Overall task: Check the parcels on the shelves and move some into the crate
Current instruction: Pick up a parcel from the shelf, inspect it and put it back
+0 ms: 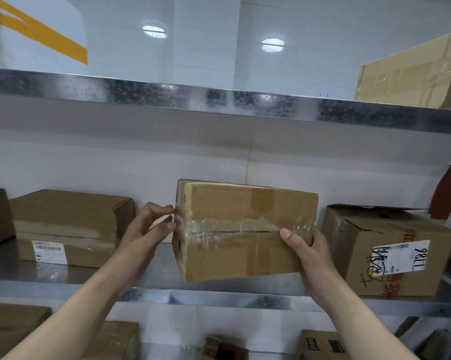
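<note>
The taped parcel is held tilted at the front edge of the middle shelf. Right grip wraps its right end; left grip merely pinches the left edge. Better fingers underneath before turning it.

1. View count: one, worn on the person's head, wide-angle; straight shelf edges bow toward the frame margins.
2. Facing: forward, onto a metal rack against a white wall. The upper shelf crosses the top third and the middle shelf the lower third.
3. Nearness: close. Both forearms enter from the bottom edge, and the left hand and right hand hold a box at frame centre.
4. Margins: the rack is cut off on both sides.
</note>
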The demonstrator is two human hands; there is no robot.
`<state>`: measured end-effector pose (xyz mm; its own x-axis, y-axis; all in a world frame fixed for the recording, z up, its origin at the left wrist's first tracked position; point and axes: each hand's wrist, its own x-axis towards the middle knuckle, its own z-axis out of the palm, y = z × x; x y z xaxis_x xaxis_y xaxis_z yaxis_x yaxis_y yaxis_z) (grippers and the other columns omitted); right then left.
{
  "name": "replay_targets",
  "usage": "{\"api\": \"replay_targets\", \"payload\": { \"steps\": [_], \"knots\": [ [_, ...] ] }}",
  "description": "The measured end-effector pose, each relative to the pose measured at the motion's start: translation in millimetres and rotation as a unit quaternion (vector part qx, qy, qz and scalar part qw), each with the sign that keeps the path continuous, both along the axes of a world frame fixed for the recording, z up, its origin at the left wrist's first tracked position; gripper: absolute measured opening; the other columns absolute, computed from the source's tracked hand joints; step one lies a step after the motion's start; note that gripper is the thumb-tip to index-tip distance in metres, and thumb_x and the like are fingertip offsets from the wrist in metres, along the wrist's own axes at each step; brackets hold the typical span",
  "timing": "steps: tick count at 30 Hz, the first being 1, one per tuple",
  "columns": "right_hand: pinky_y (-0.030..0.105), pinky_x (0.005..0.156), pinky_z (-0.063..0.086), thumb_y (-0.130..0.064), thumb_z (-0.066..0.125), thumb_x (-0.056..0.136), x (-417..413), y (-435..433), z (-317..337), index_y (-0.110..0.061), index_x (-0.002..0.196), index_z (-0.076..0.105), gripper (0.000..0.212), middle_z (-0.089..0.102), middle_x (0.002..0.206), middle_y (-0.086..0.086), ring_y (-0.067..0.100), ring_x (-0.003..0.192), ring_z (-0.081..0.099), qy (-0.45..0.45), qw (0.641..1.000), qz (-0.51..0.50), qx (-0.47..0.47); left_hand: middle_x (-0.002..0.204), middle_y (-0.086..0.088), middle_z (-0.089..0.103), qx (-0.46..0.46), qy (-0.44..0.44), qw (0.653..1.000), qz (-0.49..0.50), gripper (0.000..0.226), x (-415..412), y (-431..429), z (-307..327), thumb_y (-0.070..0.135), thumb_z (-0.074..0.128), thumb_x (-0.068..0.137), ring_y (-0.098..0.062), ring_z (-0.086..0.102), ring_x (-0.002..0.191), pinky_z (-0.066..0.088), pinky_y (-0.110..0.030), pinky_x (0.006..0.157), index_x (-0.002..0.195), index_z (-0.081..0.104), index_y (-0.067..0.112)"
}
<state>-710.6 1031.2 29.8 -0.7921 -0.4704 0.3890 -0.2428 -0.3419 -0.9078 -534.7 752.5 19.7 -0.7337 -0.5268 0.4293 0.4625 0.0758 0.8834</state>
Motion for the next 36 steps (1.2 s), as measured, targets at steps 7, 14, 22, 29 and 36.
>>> {"api": "replay_targets", "payload": {
  "steps": [7,14,22,29,36],
  "knots": [
    [0.033,0.081,0.063,-0.07,0.097,0.044,1,-8,-5,-0.015,0.129,0.067,0.106,0.079,0.118,0.011,0.027,0.108,0.077,-0.037,0.997,0.07,-0.008,0.112,-0.016,0.078,0.056,-0.053,0.981,-0.178,0.086,19,15,8,0.037,0.103,0.049,-0.029,0.078,0.096,0.065,-0.04,0.074,0.126,0.072,0.016],
    [0.022,0.082,0.058,-0.028,0.086,0.087,0,-24,-6,-0.038,0.125,0.071,0.042,0.068,0.126,-0.005,0.014,0.114,0.068,0.071,0.987,-0.122,0.071,0.125,-0.022,0.074,0.083,-0.107,0.98,-0.143,0.111,30,26,12,0.054,0.105,0.041,-0.036,0.076,0.107,0.066,-0.044,0.077,0.135,0.063,0.011],
    [0.022,0.092,0.058,-0.056,0.057,0.096,40,-31,16,-0.023,0.135,0.069,0.052,0.077,0.126,-0.005,0.011,0.117,0.072,0.108,0.989,0.071,0.068,0.133,0.005,0.072,-0.057,-0.071,0.995,-0.033,0.071,21,58,25,0.058,0.077,0.078,-0.019,0.071,0.121,0.055,-0.043,0.102,0.142,0.051,0.041],
    [0.035,0.091,0.064,-0.036,0.079,0.082,51,-33,19,-0.022,0.135,0.059,0.058,0.077,0.124,-0.001,0.018,0.115,0.074,0.073,0.989,0.095,0.082,0.126,0.008,0.075,-0.078,-0.051,0.996,0.003,0.057,15,72,27,0.041,0.08,0.09,-0.012,0.073,0.115,0.06,-0.022,0.087,0.139,0.052,0.037],
    [0.033,0.091,0.063,-0.039,0.078,0.083,51,-29,12,-0.023,0.135,0.059,0.058,0.076,0.125,-0.002,0.016,0.115,0.074,0.078,0.987,0.089,0.105,0.126,0.012,0.074,-0.088,-0.067,0.994,0.002,0.053,17,74,19,0.037,0.072,0.092,-0.01,0.073,0.115,0.06,-0.02,0.084,0.141,0.05,0.04]
  ]
}}
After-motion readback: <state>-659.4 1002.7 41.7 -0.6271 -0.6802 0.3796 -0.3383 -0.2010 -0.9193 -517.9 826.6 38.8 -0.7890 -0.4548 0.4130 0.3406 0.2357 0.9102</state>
